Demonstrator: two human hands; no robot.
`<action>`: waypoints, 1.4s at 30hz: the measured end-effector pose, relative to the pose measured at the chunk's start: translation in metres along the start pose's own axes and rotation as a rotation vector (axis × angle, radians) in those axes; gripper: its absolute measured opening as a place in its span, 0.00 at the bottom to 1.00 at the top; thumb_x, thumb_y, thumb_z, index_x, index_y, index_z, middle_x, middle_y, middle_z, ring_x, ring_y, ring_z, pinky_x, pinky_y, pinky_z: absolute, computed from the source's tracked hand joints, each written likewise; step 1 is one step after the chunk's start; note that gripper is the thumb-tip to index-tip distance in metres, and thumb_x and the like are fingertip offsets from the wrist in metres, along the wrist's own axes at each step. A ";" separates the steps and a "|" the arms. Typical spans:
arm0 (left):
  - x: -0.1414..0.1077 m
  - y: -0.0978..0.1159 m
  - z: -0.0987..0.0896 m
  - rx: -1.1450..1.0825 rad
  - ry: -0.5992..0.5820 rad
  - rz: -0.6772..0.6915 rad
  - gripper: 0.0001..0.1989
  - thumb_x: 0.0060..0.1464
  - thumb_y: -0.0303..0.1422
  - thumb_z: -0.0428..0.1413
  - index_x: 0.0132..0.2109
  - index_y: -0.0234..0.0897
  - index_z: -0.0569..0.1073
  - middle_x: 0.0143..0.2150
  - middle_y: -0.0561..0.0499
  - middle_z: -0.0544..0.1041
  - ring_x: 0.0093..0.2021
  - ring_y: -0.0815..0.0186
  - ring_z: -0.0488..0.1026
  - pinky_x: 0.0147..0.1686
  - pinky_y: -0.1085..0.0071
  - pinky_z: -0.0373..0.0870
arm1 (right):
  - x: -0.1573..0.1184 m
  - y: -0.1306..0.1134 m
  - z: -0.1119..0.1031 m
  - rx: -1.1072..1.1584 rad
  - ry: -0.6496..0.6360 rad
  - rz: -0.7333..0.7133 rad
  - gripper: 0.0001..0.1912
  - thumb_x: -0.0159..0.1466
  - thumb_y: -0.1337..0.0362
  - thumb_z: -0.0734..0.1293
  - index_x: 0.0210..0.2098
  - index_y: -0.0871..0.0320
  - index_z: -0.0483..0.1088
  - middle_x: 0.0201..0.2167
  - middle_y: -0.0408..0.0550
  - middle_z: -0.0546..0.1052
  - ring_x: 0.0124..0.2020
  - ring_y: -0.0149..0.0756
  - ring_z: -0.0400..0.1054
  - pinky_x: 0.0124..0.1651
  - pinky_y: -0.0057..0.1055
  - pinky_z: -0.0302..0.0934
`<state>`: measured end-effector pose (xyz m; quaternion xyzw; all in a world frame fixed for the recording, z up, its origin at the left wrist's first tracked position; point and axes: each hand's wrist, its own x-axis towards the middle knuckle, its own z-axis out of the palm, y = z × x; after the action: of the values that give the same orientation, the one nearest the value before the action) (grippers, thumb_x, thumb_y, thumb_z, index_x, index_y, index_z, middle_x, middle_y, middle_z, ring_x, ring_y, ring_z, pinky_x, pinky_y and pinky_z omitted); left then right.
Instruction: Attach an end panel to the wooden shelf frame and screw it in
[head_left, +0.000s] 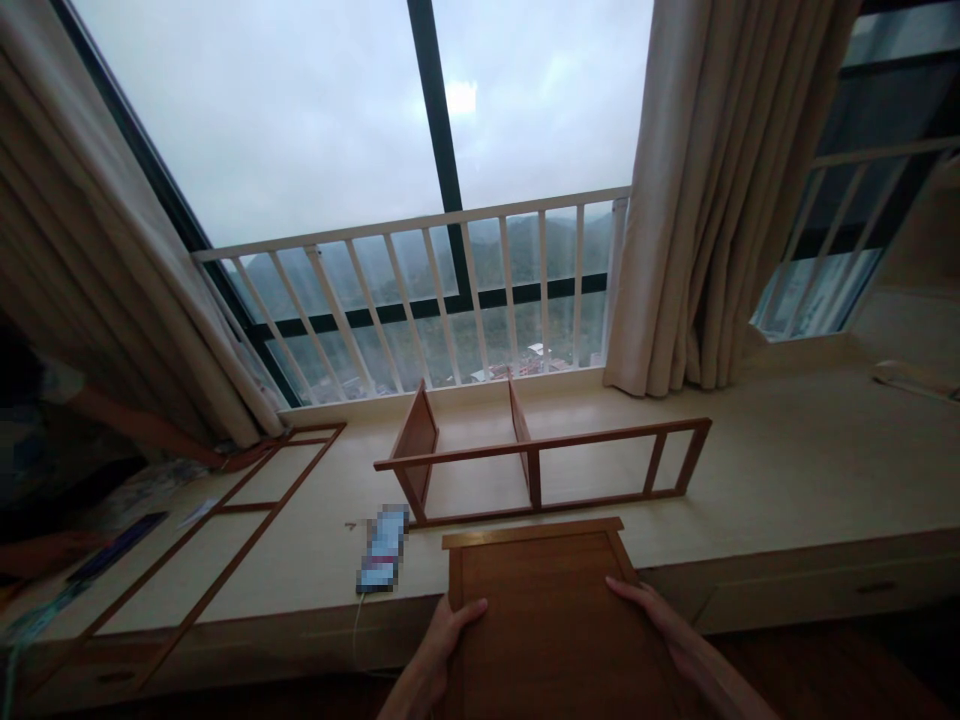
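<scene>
A brown wooden panel (544, 620) with a lighter strip along its far edge is held at the bottom centre. My left hand (448, 640) grips its left side, thumb lying on the top face. On the opposite side my right hand (651, 612) holds the edge, also with the thumb on top. The fingers under the panel are hidden. Just beyond it, a partly joined wooden frame (534, 478) rests on the pale ledge (780, 480), with two upright panels standing toward the window.
A phone (383, 550) with a cable lies on the ledge, left of the panel. Farther left is a flat ladder-like wooden frame (247, 507), touched by another person's hand (251, 457). Curtains (697, 200) hang beside a railed window (427, 260). Drawer fronts (825, 585) run below the ledge.
</scene>
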<state>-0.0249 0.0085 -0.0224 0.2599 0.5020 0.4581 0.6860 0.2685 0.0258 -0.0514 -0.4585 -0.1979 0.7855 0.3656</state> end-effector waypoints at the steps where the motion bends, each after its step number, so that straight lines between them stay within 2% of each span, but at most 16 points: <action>1: 0.001 -0.001 0.000 0.003 0.004 0.004 0.23 0.37 0.33 0.60 0.43 0.31 0.65 0.40 0.40 0.73 0.39 0.57 0.71 0.40 0.63 0.67 | -0.001 0.000 0.000 0.002 -0.004 -0.002 0.24 0.49 0.57 0.66 0.43 0.63 0.64 0.34 0.54 0.74 0.36 0.44 0.69 0.42 0.40 0.61; 8: 0.010 -0.007 -0.002 0.025 0.069 -0.011 0.23 0.38 0.35 0.60 0.42 0.30 0.66 0.38 0.39 0.73 0.37 0.58 0.72 0.39 0.63 0.68 | -0.002 -0.001 0.001 0.028 0.005 -0.010 0.23 0.49 0.57 0.66 0.42 0.62 0.64 0.35 0.53 0.74 0.37 0.44 0.68 0.42 0.40 0.61; 14: 0.005 -0.003 0.003 0.038 0.108 0.005 0.22 0.38 0.39 0.59 0.41 0.31 0.67 0.36 0.40 0.74 0.37 0.58 0.72 0.39 0.63 0.67 | -0.001 0.001 -0.001 -0.005 0.041 -0.009 0.23 0.48 0.56 0.66 0.41 0.61 0.65 0.34 0.52 0.75 0.35 0.44 0.69 0.41 0.41 0.61; 21: 0.002 -0.001 0.005 0.045 0.095 0.014 0.22 0.37 0.38 0.59 0.41 0.32 0.68 0.37 0.41 0.74 0.37 0.59 0.72 0.39 0.64 0.67 | 0.000 0.000 0.000 -0.018 0.049 -0.012 0.24 0.47 0.56 0.67 0.41 0.63 0.65 0.34 0.54 0.75 0.36 0.46 0.69 0.41 0.43 0.61; 31: 0.006 -0.004 -0.001 0.045 0.047 0.017 0.23 0.36 0.36 0.60 0.41 0.31 0.68 0.37 0.40 0.74 0.37 0.57 0.72 0.39 0.62 0.68 | 0.000 0.004 0.000 0.002 0.060 -0.029 0.25 0.47 0.57 0.67 0.43 0.62 0.65 0.34 0.53 0.75 0.36 0.45 0.69 0.42 0.42 0.61; 42: 0.005 -0.004 -0.002 0.062 0.102 0.031 0.20 0.40 0.38 0.58 0.40 0.31 0.68 0.37 0.41 0.74 0.36 0.60 0.72 0.38 0.65 0.68 | 0.000 0.006 0.000 0.023 0.063 -0.052 0.25 0.47 0.57 0.67 0.43 0.63 0.64 0.33 0.53 0.75 0.36 0.45 0.69 0.41 0.42 0.62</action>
<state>-0.0249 0.0106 -0.0289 0.2650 0.5460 0.4655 0.6442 0.2663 0.0216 -0.0549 -0.4736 -0.1891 0.7630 0.3973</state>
